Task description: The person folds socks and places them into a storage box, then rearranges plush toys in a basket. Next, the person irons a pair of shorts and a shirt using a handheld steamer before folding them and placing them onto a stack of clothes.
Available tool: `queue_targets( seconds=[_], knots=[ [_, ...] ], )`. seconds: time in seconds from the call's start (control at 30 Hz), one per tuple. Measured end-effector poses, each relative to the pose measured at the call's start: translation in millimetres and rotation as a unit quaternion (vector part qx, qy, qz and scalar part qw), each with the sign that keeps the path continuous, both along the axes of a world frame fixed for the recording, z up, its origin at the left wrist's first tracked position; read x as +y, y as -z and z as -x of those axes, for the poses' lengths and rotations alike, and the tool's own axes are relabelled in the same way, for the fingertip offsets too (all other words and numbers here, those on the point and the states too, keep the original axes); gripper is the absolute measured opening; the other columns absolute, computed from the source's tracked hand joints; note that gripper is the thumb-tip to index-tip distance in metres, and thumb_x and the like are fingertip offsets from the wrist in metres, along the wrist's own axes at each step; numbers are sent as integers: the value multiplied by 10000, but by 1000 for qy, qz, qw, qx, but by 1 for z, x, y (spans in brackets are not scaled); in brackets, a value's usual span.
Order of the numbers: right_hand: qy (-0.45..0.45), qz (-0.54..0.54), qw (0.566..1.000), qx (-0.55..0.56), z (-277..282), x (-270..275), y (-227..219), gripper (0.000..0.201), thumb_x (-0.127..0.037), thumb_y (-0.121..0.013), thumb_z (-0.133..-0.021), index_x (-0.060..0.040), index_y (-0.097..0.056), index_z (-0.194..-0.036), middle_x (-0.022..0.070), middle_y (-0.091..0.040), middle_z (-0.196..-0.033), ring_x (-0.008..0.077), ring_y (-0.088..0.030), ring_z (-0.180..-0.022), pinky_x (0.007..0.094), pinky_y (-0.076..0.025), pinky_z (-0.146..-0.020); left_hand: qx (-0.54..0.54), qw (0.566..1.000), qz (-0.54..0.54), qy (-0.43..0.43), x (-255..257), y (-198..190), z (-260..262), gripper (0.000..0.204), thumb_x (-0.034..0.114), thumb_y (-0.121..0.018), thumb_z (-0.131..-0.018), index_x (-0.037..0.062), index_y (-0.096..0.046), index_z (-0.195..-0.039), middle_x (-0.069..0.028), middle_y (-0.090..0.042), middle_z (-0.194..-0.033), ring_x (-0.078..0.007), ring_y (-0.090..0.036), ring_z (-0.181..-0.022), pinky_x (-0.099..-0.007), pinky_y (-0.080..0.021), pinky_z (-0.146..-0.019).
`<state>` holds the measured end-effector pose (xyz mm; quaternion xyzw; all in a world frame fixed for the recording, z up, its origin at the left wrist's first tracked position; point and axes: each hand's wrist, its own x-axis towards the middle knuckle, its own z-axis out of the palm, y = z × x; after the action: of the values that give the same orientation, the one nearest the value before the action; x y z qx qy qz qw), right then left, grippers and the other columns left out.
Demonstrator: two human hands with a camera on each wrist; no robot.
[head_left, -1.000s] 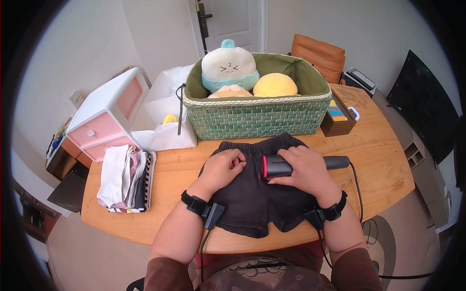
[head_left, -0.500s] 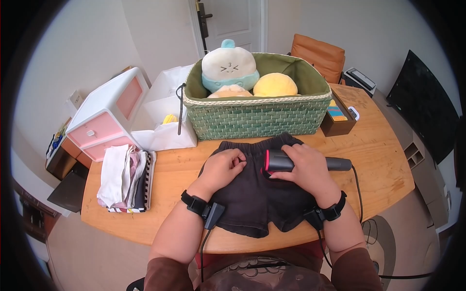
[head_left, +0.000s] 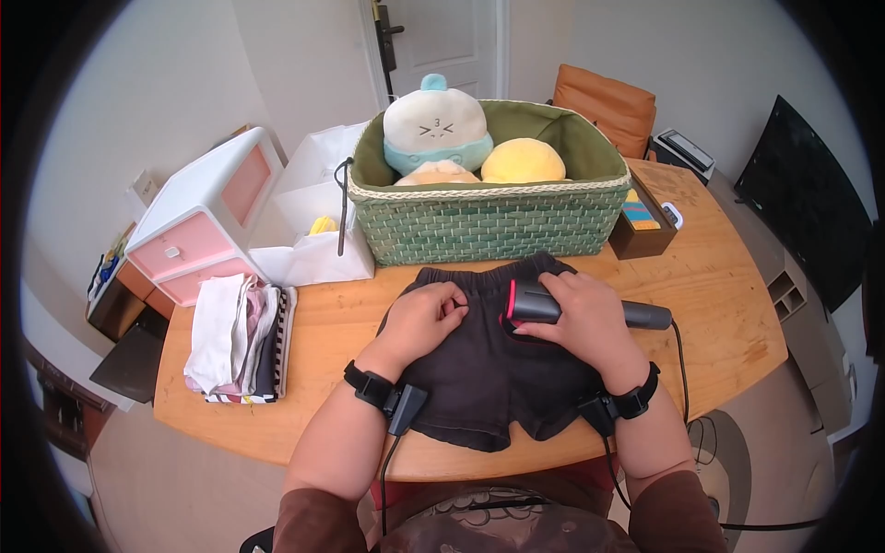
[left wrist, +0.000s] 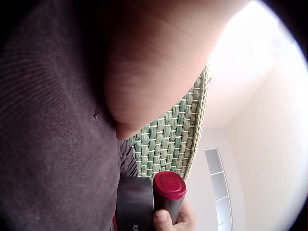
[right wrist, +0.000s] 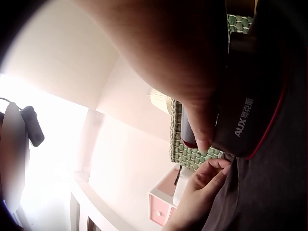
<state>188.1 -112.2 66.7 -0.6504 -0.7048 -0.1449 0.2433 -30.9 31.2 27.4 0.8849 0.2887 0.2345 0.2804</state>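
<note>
A pair of black shorts (head_left: pixel 461 369) lies spread on the wooden table, its elastic waistband toward the basket. My right hand (head_left: pixel 585 318) grips a dark grey handheld garment steamer (head_left: pixel 535 304) with red trim. In the right wrist view the steamer (right wrist: pixel 248 120) shows AUX lettering, and its red-edged base lies right at the dark cloth. On the left side of the shorts, just below the waistband, rests my left hand (head_left: pixel 419 318). Its fingers are curled, and thumb and forefinger pinch at the cloth.
A green woven basket (head_left: pixel 489 221) with plush toys stands behind the shorts. Left of it are a white paper bag (head_left: pixel 313 263) and a pink-and-white drawer box (head_left: pixel 198 230). Folded clothes (head_left: pixel 230 336) lie at the left. A power cord (head_left: pixel 680 369) trails from the steamer past the right edge.
My right hand has slid the steamer a short way to the right over the shorts. My left hand and the shorts have stayed in place.
</note>
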Motion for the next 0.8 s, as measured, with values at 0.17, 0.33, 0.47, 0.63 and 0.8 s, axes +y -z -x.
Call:
queue_targets(
  seconds=[0.17, 0.33, 0.47, 0.63, 0.8],
  knots=[
    [-9, 6, 1000, -15, 1, -2, -1, 653, -558, -802, -649, -37, -664, -1017, 89, -624, -829, 270, -626, -818, 377, -518, -716, 0, 1000, -1, -3, -1, -1, 0, 119, 148, -695, -854, 67, -667, -937, -32, -589, -701, -149, -553, -601, -303, -459, -579],
    [-11, 14, 1000, -17, 4, -2, -2, 639, -562, -799, -651, -42, -662, -996, 89, -618, -820, 270, -623, -810, 376, -517, -714, -3, 1000, -4, -4, -1, 0, 0, 123, 154, -699, -853, 69, -668, -936, -31, -588, -701, -150, -546, -597, -303, -457, -577],
    [-9, 0, 1000, -13, 4, -1, 0, 633, -561, -797, -652, -46, -660, -994, 86, -620, -818, 270, -624, -811, 375, -518, -713, -3, 1000, 0, -3, -1, -1, 0, 121, 152, -699, -853, 67, -668, -935, -32, -587, -701, -149, -547, -598, -303, -457, -576],
    [12, -17, 1000, -5, 3, 2, 5, 632, -560, -795, -654, -50, -659, -1002, 85, -624, -817, 272, -631, -816, 374, -520, -714, -4, 1000, 0, -1, 0, 1, 0, 119, 148, -698, -853, 66, -668, -933, -32, -593, -706, -147, -556, -605, -298, -460, -580],
    [36, -13, 999, -1, 2, 2, 4, 635, -560, -792, -661, -52, -656, -1016, 88, -627, -818, 274, -634, -811, 379, -521, -711, -11, 1000, 5, -7, -2, 0, 0, 108, 164, -695, -835, 84, -660, -899, -36, -595, -704, -198, -582, -624, -342, -462, -587]
  ],
)
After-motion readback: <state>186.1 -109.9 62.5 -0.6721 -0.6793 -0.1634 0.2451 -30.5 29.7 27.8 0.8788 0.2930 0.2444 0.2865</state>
